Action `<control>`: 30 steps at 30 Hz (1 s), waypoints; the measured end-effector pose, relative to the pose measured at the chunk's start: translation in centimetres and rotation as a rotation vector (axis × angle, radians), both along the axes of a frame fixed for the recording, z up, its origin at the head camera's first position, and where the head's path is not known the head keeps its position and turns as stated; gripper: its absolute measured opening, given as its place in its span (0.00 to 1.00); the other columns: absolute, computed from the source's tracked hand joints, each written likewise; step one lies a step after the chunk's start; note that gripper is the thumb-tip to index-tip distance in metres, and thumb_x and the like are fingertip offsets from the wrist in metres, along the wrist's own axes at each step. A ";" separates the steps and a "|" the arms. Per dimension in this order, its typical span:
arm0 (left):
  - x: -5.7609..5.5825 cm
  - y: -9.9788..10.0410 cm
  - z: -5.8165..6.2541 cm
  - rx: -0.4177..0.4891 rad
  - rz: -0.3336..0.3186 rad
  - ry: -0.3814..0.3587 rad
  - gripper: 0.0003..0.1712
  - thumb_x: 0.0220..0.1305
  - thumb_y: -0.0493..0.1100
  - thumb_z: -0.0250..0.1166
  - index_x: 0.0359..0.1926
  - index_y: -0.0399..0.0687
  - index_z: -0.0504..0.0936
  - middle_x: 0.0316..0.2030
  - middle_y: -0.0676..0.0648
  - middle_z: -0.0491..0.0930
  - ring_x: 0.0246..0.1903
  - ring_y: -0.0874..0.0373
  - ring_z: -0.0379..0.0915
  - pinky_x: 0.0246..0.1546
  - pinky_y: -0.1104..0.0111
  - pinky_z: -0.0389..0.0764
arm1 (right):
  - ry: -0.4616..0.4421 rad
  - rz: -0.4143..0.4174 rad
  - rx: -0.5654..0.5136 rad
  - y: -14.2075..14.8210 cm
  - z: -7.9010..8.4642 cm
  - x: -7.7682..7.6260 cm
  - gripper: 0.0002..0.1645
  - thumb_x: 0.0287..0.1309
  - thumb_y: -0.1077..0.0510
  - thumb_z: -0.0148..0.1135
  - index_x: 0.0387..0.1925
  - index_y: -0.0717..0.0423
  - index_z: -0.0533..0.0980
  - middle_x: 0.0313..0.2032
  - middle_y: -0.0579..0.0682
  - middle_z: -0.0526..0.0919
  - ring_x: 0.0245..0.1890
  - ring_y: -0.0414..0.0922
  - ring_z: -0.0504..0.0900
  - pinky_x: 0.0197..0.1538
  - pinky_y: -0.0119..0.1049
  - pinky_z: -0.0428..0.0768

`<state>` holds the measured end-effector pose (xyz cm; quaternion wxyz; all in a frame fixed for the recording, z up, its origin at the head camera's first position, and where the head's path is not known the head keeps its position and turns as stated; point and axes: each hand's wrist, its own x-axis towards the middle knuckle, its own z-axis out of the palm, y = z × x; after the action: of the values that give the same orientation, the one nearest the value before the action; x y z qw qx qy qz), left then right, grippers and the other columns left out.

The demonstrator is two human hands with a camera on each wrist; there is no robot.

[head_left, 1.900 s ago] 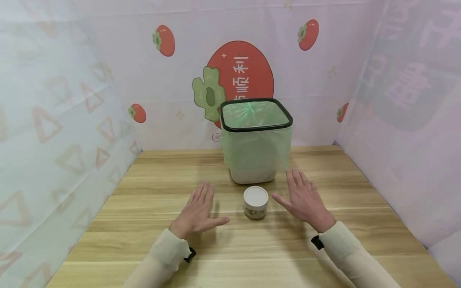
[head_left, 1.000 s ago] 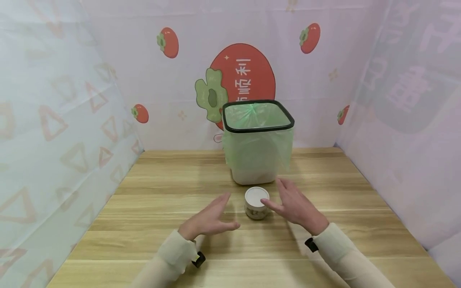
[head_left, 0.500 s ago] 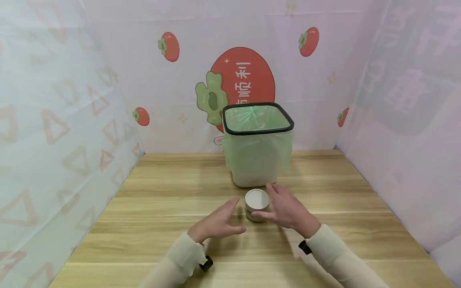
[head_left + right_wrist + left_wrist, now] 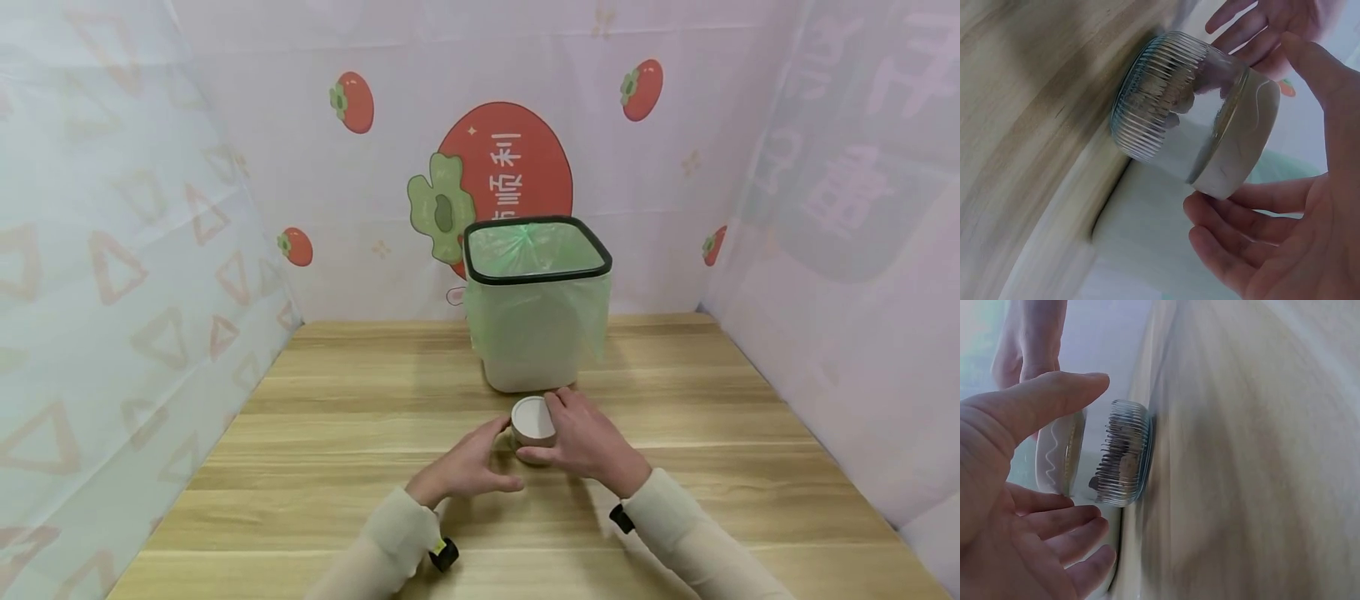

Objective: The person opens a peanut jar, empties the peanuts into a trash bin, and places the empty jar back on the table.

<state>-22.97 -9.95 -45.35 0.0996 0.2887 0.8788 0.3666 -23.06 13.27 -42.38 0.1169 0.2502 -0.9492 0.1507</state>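
A small glass jar with a white lid stands upright on the wooden table. The jar's lower part is ribbed, and small brownish pieces lie inside it. On its right, my right hand reaches around the lid, fingertips right at its edge and the thumb held apart from the fingers. My left hand is at the jar's left side, its fingers loosely bent beside the lid and its thumb spread. The right hand covers part of the jar in the head view.
Behind the jar stands a white bin with a black rim and a pale green liner bag folded over its edge. Printed fabric walls enclose the table at the back and both sides.
Both hands have moved inward from flat on the table on either side to close around the jar, the right one at its lid. The jar stays in its place before the bin.
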 end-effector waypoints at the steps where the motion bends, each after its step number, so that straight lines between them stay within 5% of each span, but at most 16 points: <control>1: 0.0 0.1 -0.1 0.004 0.004 -0.008 0.58 0.61 0.51 0.79 0.82 0.43 0.56 0.80 0.37 0.61 0.79 0.42 0.59 0.78 0.45 0.64 | -0.005 -0.006 -0.002 -0.1 -0.1 0.0 0.51 0.51 0.27 0.77 0.58 0.65 0.75 0.51 0.58 0.81 0.49 0.54 0.82 0.51 0.51 0.84; 15: -0.4 1.2 -0.6 0.096 0.058 -0.069 0.60 0.59 0.49 0.80 0.83 0.43 0.54 0.80 0.38 0.60 0.80 0.42 0.57 0.79 0.45 0.63 | 0.063 -0.059 -0.048 -0.8 -0.7 -1.0 0.42 0.53 0.36 0.79 0.50 0.68 0.78 0.46 0.58 0.79 0.41 0.53 0.82 0.41 0.47 0.86; 30: -0.7 2.2 -1.5 0.189 0.133 -0.025 0.59 0.57 0.49 0.81 0.81 0.46 0.57 0.75 0.44 0.69 0.74 0.48 0.66 0.76 0.45 0.68 | 0.100 -0.127 -0.100 -1.4 -1.1 -1.5 0.42 0.48 0.34 0.80 0.45 0.67 0.78 0.40 0.57 0.80 0.36 0.51 0.81 0.37 0.47 0.86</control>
<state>-23.63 -7.75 -46.85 0.0585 0.2332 0.8562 0.4573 -24.56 11.84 -43.47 0.1858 0.1907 -0.9474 0.1775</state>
